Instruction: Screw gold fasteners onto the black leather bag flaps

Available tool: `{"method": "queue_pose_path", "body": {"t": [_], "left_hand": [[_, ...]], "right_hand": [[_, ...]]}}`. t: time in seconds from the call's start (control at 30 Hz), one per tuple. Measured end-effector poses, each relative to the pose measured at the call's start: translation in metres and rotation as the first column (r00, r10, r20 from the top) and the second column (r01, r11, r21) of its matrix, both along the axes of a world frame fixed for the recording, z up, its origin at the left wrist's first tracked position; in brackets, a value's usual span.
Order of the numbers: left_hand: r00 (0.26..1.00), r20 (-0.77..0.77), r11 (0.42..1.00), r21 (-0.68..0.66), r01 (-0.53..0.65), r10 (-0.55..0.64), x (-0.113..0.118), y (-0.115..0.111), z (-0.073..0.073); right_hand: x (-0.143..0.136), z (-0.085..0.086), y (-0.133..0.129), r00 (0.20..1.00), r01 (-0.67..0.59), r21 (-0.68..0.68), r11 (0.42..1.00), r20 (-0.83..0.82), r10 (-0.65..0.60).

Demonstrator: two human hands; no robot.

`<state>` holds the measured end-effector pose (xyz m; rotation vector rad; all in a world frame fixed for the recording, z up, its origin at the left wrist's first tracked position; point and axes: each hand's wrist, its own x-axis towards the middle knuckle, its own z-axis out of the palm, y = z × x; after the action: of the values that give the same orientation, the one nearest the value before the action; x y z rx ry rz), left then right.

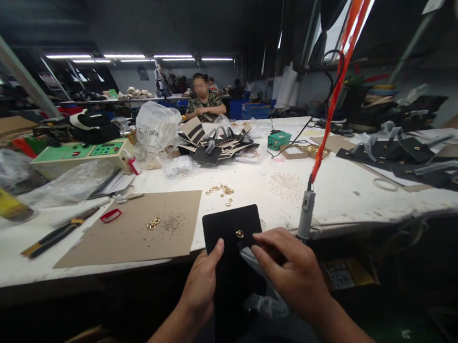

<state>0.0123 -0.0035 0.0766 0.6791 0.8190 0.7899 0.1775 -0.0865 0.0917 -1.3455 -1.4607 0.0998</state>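
Observation:
A black flat panel (230, 229) with rounded corners, leather-like, is held upright in front of me at the table's edge. My left hand (201, 282) grips its left side, thumb on the front face. A gold ring-shaped fitting (240, 234) sits in the panel's upper part. Just right of that fitting is my right hand (291, 267), with thumb and fingers curled close together; whatever is between the fingertips is hidden. Beneath it runs a strip wrapped in clear plastic (269, 304), attached to the panel or lying against it; I cannot tell which.
Gold fittings (222, 190) lie loose on the white table (247, 186). A brown board (130, 238) carries more rings and dark crumbs. Pliers (60, 232) lie at left. A grey connector (306, 213) hangs from a red-wrapped cord. Black panels (406, 152) are at right; a person sits opposite.

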Motion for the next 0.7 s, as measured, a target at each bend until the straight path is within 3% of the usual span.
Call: {"method": "queue_pose_path", "body": {"t": [0.13, 0.33, 0.43, 0.53, 0.7], "left_hand": [[0.994, 0.048, 0.990, 0.109, 0.089, -0.095, -0.001, 0.002, 0.000], [0.993, 0.061, 0.982, 0.164, 0.094, -0.105, 0.001, 0.014, 0.000], [0.989, 0.068, 0.986, 0.106, 0.125, -0.133, 0.002, 0.024, 0.003], [0.977, 0.067, 0.979, 0.038, 0.199, -0.201, 0.001, 0.036, 0.004], [0.955, 0.108, 0.959, -0.043, 0.281, -0.275, 0.000, 0.052, -0.001]], "right_hand": [[0.013, -0.016, 0.036, 0.997, 0.021, -0.212, 0.977, -0.071, -0.037], [0.007, -0.023, 0.050, 0.991, 0.043, -0.246, 0.968, -0.111, -0.072], [0.015, -0.023, 0.054, 0.999, -0.030, -0.138, 0.990, -0.028, 0.027], [0.031, -0.025, 0.061, 0.974, -0.183, -0.038, 0.982, 0.125, 0.187], [0.057, -0.025, 0.079, 0.871, -0.343, -0.069, 0.937, 0.349, 0.345]]}}
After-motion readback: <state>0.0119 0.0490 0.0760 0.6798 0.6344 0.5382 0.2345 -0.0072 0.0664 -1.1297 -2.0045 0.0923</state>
